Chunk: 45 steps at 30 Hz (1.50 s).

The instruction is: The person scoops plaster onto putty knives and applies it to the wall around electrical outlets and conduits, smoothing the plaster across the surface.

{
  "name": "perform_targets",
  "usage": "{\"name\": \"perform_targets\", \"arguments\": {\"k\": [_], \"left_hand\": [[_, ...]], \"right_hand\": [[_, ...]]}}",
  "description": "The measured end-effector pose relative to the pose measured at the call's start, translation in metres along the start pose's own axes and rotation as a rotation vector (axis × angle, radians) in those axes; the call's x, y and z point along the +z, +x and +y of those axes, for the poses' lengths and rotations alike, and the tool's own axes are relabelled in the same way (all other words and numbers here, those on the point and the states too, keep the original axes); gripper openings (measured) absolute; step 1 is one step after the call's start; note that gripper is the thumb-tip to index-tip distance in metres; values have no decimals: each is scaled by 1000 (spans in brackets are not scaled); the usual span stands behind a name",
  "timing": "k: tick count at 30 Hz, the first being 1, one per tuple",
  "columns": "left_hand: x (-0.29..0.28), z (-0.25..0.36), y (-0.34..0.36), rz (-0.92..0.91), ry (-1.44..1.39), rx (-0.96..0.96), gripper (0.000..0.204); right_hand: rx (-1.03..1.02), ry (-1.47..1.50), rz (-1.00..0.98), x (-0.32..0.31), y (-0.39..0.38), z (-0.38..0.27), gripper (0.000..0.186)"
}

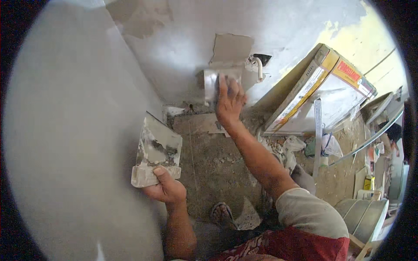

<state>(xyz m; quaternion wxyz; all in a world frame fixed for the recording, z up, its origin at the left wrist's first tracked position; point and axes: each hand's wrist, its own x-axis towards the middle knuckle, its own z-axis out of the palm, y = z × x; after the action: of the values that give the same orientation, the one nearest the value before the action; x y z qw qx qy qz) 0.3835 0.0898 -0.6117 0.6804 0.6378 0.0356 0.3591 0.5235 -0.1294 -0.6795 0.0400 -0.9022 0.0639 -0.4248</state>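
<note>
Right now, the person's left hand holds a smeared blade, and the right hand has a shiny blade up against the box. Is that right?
Not quite: the head view shows the right hand with the shiny blade at the wall, left of the bent pipe, not against the box. The left hand does hold a smeared blade.

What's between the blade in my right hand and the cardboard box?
In the head view, a bent off-white pipe juts from the wall between the blade and the cardboard box.
</note>
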Motion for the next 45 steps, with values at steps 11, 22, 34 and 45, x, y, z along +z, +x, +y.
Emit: {"name": "perform_targets", "arguments": {"k": [11,22,34,45], "left_hand": [[17,18,0,62,30,77,27],[11,16,-4,52,-11,-23,27],[-4,0,-11,-4,68,-11,48],[7,13,-1,66,60,72,30]], "right_hand": [[-54,-82,152,-1,36,-2,63],[-108,-7,53,-18,5,-4,68],[-33,-147,8,21,-8,46,61],[-19,79,24,-28,28,-3,58]]}}
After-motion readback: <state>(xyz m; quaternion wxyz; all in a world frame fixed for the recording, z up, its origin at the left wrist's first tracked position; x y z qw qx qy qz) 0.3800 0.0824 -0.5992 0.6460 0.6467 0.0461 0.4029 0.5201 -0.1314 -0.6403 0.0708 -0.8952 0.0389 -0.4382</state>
